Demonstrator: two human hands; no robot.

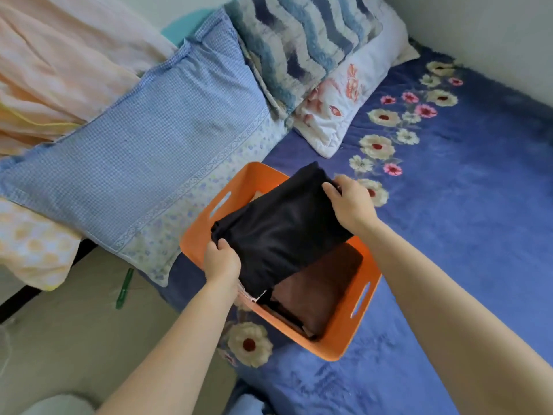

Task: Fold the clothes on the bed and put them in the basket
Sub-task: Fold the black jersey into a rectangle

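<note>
A folded black garment hangs over the orange basket, which stands on the blue flowered bedspread. My left hand grips the garment's near left edge. My right hand pinches its far right corner. Under the black garment, a folded brown cloth lies inside the basket with other folded pieces partly hidden beneath it.
A blue checked pillow lies left of the basket, with a wavy blue pillow and a white flowered pillow behind. Peach bedding is piled at the far left. A green object lies on the floor beside the bed.
</note>
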